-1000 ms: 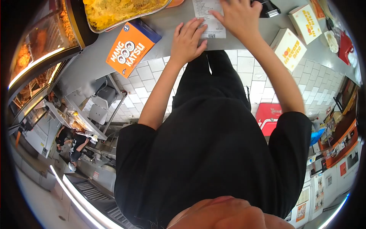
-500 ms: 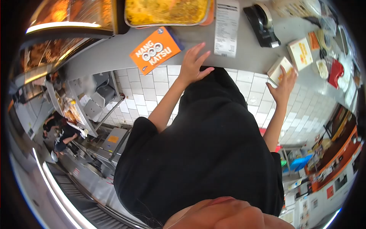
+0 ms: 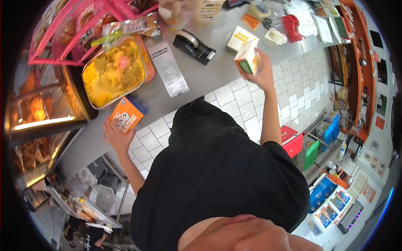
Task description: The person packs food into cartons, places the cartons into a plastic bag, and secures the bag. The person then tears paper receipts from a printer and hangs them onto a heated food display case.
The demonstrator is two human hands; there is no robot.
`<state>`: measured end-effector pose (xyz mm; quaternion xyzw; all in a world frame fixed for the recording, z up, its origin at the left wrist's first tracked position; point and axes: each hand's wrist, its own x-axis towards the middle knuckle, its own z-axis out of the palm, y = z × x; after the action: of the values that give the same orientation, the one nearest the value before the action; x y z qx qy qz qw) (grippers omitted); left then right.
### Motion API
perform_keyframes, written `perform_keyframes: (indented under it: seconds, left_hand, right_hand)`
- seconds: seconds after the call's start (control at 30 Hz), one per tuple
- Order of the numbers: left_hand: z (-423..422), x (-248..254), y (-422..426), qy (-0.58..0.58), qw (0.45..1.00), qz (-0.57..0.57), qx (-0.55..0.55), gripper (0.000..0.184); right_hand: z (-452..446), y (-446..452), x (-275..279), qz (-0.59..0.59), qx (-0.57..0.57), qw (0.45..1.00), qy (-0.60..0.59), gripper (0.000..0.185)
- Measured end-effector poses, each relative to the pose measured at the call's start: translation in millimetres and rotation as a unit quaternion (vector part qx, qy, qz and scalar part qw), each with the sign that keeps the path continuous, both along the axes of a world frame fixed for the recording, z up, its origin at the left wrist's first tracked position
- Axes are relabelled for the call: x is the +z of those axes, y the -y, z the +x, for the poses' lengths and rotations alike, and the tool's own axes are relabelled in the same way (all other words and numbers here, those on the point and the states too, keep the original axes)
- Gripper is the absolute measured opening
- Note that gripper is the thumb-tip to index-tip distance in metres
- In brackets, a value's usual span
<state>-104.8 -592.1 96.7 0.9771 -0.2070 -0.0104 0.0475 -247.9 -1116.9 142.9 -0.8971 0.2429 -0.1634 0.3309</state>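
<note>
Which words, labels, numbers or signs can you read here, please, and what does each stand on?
"NG": orange box, partly covered by the left hand.
"KATSU": same box, lower line.
Yellow words, white box on the counter: too blurred.
Lettering, carton in the right hand: too blurred.
Receipt: print too small.
Packet label: too blurred.
Wall posters: too small.

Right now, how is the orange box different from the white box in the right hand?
The orange box has a blue side; the white box has a green part. The left hand touches the orange box; the right hand grips the white box. Both are flat-sided and multicoloured.
</note>
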Motion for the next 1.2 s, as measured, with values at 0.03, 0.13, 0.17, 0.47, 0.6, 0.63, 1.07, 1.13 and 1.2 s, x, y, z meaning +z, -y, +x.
perform_keyframes:
  seconds: [0.03,0.13,0.17,0.47,0.6,0.63,1.07,1.13,1.2]
  left_hand:
    - [5,8,3,-0.012,0.998,0.055,-0.005,0.096]
    - [30,-5,-9,-0.081,0.992,-0.001,-0.099,0.105]
    - [34,-3,-7,-0.121,0.988,-0.035,-0.091,0.103]
    - [-29,58,87,-0.243,0.886,-0.394,0.017,0.101]
    - [-35,110,243,-0.132,0.892,-0.415,-0.118,0.098]
    - [-32,114,284,-0.12,0.874,-0.444,-0.161,0.096]
    - [61,49,483,-0.326,0.814,-0.425,-0.226,0.082]
    - [69,18,470,-0.538,0.657,-0.528,0.009,0.074]
    - [59,4,478,-0.634,0.589,-0.468,0.176,0.052]
  right_hand:
    - [6,7,7,-0.041,-0.018,0.998,0.044,0.087]
    - [42,36,7,-0.26,-0.022,0.964,0.052,0.09]
    - [48,56,-17,-0.268,0.035,0.962,-0.034,0.089]
    - [21,112,-60,0.107,0.005,0.986,0.128,0.084]
    - [11,141,-83,0.606,-0.044,0.787,0.107,0.074]
    - [11,147,-90,0.657,-0.021,0.75,0.075,0.079]
    - [15,144,-49,0.781,0.038,0.619,0.074,0.075]
    - [20,146,-55,0.795,0.021,0.599,0.097,0.068]
    - [27,148,-59,0.807,0.032,0.581,0.105,0.063]
